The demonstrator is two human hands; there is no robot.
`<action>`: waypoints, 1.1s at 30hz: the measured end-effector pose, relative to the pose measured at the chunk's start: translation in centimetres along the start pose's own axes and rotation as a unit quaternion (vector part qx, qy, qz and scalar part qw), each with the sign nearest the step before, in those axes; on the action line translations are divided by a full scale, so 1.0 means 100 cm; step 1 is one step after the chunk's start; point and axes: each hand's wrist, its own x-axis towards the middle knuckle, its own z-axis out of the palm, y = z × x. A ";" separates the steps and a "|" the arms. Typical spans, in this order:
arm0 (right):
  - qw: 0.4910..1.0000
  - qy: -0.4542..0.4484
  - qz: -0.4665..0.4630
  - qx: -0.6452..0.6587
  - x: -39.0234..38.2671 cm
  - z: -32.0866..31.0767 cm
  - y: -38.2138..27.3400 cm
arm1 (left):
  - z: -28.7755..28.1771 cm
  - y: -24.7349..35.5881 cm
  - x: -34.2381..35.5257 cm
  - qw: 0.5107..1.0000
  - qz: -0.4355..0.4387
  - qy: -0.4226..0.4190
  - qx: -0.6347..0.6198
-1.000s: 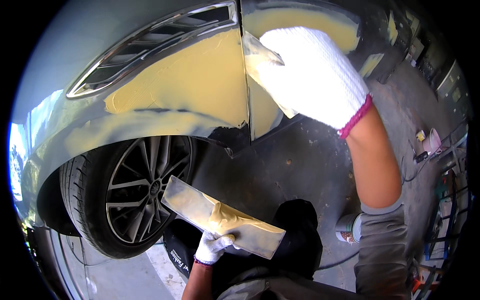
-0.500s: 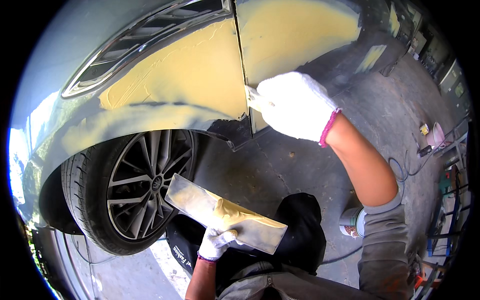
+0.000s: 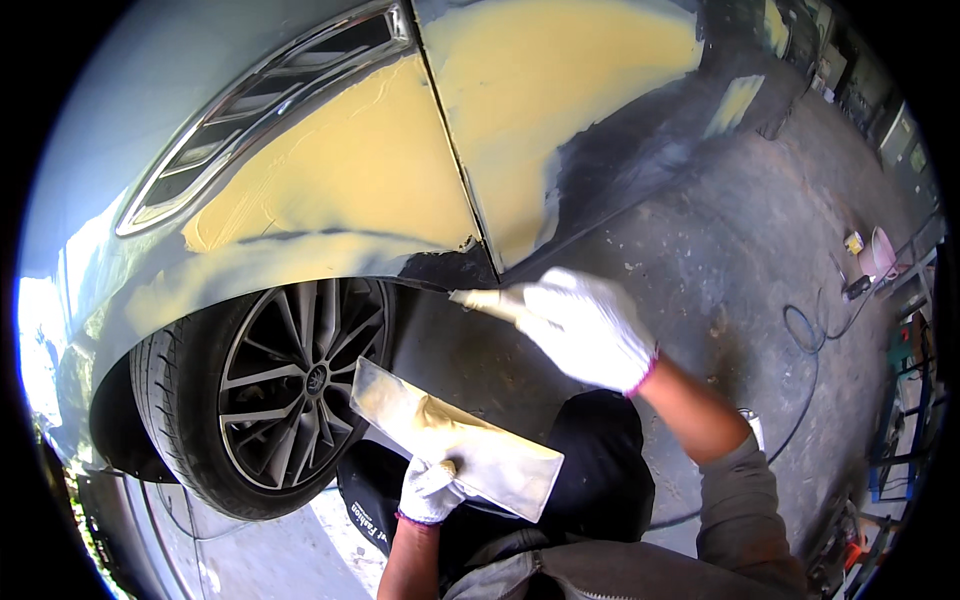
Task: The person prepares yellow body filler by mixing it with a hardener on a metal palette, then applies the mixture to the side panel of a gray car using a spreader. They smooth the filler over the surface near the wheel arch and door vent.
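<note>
My left hand (image 3: 430, 490), in a white glove, grips the lower edge of a flat rectangular mixing board (image 3: 515, 465), thumb on top. A lump of pale yellow body filler (image 3: 425, 420) lies on the board. My right hand (image 3: 585, 325), also gloved and slightly blurred, is closed round a putty spreader (image 3: 485, 303) coated in filler. Its tip is just below the fender's lower corner, above the board; whether it touches the car cannot be told. Yellow filler covers much of the grey fender (image 3: 350, 165) and the door (image 3: 550, 70), with a dark seam between them.
The car's wheel (image 3: 315, 380) stands left of the board, below a chrome-edged vent (image 3: 260, 110). My black-trousered knee (image 3: 600, 450) is under the board. A hose (image 3: 810, 340), a pink bucket (image 3: 880, 253) and racks are on the right; a can (image 3: 752, 428) is partly hidden by my right arm.
My right hand has come down and away from the panel seam with the spreader, toward the board. The board has tilted a little and its filler looks less heaped. The view has shifted slightly.
</note>
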 end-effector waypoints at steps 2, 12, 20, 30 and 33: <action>0.990 0.060 -0.068 0.110 -0.020 0.000 -0.018 | 0.012 0.001 0.008 0.998 0.007 -0.021 -0.058; 0.984 -0.127 -0.096 0.084 -0.046 0.031 -0.040 | 0.011 0.000 0.020 0.960 -0.016 -0.169 -0.224; 0.961 0.270 0.061 0.012 -0.003 0.009 -0.016 | 0.008 0.016 0.006 0.985 0.020 -0.128 -0.114; 0.955 0.283 0.080 -0.048 0.043 -0.009 -0.045 | -0.004 0.010 -0.002 0.998 0.005 -0.053 -0.029; 0.953 0.282 0.075 -0.086 0.050 -0.005 -0.041 | -0.002 0.010 -0.002 0.999 -0.001 -0.047 -0.026</action>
